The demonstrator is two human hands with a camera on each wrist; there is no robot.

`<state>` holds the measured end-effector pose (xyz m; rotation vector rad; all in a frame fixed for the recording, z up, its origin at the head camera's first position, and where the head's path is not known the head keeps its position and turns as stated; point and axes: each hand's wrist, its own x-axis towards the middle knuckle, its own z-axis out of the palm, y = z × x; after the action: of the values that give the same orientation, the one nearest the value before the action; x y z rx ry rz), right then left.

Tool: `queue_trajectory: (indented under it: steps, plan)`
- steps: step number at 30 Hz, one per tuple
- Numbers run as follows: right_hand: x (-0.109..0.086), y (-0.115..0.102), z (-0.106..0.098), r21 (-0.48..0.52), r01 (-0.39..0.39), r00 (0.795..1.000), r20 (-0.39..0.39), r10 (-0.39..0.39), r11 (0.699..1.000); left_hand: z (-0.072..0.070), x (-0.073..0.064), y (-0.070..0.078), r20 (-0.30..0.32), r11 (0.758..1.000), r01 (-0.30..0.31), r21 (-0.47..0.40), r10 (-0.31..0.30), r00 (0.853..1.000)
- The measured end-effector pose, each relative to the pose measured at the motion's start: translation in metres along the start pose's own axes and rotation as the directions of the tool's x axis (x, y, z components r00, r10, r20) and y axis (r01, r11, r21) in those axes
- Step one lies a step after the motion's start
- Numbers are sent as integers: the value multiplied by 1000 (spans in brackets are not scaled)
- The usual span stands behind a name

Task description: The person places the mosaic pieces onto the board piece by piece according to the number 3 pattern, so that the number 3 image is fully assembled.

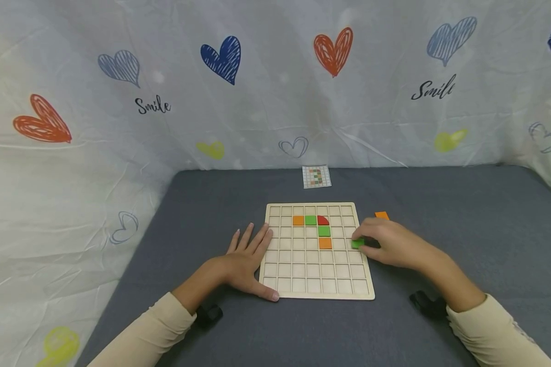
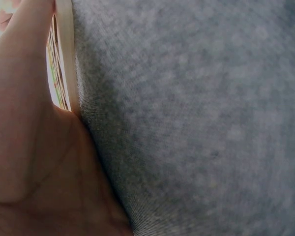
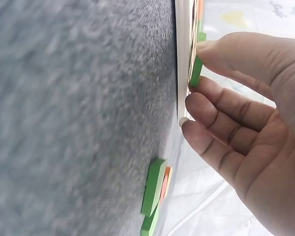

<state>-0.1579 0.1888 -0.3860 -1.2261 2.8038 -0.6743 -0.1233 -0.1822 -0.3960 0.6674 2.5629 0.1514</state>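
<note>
A pale wooden grid board lies on the dark grey cloth. Set in its cells are an orange square, a green square, a red rounded piece, another green square and an orange square. My left hand rests along the board's left edge, fingers spread straight and thumb at the near corner. With thumb and fingertips, my right hand pinches a green square tile at the right edge of the board. The right wrist view shows the tile tilted over the rim.
Behind the board lies a small pattern card. An orange tile sits on the cloth beyond my right hand; the right wrist view also shows loose green tiles there. A white curtain with printed hearts hangs behind the table.
</note>
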Motion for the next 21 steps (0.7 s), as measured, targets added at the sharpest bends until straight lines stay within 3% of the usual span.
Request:
queue_trajectory:
  steps: [9, 21]
  plan:
    - [13, -8, 0, 26, 42, 999, 27, -43, 999, -3, -2, 4, 14, 1000, 21, 9, -21, 1000]
    - [31, -15, 4, 52, 112, 994, 6, -113, 992, -3, -3, 5, 12, 999, 23, 23, -24, 1000]
